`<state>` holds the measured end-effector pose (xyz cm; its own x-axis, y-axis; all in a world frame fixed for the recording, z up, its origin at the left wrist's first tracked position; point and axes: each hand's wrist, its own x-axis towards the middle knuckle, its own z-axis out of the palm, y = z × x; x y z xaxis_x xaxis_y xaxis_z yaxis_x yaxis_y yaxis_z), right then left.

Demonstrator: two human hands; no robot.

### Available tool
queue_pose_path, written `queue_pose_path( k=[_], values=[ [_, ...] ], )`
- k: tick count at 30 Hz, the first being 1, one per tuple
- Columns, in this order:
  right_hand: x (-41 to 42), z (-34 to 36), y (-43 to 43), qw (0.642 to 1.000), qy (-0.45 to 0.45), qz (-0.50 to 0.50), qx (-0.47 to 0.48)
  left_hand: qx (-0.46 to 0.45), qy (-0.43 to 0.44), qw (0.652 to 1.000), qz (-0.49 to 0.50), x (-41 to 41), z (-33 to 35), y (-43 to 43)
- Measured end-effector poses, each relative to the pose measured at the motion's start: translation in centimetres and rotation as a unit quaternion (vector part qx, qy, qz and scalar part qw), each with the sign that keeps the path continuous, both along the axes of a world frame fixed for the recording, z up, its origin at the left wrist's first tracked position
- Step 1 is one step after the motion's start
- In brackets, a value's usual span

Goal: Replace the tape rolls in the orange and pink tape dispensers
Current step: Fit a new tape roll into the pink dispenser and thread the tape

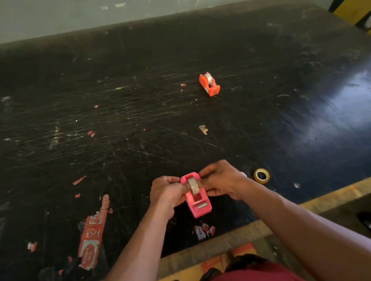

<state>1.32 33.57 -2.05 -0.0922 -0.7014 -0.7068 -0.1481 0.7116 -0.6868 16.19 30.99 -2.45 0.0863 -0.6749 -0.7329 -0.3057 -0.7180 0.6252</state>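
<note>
Two dispensers on the dark surface (126,101).
We grip the pink dispenser (197,200), cutter toward us; left hand (167,194) and right hand (224,180) fingers seemingly pinch its roll (194,185). Orange dispenser (209,84) sits far off; one loose roll (261,175) nearby.

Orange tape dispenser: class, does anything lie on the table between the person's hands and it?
Nothing solid. Between the hands, both at the pink tape dispenser, and the orange tape dispenser the black table shows only flat tape scraps.
</note>
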Motion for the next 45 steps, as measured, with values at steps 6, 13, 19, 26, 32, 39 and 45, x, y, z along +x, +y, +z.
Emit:
queue_pose_path(
  k=[6,13,19,26,32,39,45],
  values=[
    [-0.1,0.3,-0.4,0.999,-0.018,-0.002,0.026,0.024,0.031,0.999,0.003,0.1,0.0,-0.6],
    [0.3,-0.3,-0.6,0.999,0.044,0.027,-0.001,0.002,-0.033,0.999,-0.040,-0.5,-0.6,-0.6],
    [0.1,-1.0,-0.9,0.999,0.035,0.024,0.012,-0.019,-0.084,0.995,-0.057,-0.6,-1.0,-0.4],
    [0.0,-0.6,-0.4,0.998,0.030,0.056,-0.009,-0.024,-0.124,0.989,-0.081,-0.7,-0.2,-0.4],
    [0.2,-0.7,1.4,0.995,0.044,0.057,-0.075,-0.026,-0.113,0.990,-0.081,-0.5,-0.3,-0.3],
    [0.1,-0.9,1.0,0.990,0.071,0.088,-0.090,-0.039,-0.095,0.993,-0.057,-0.5,-0.3,0.1],
    [-0.4,-1.8,-0.1,0.985,0.093,0.123,-0.076,-0.007,-0.016,1.000,-0.024,0.0,-0.4,0.2]
  ],
)
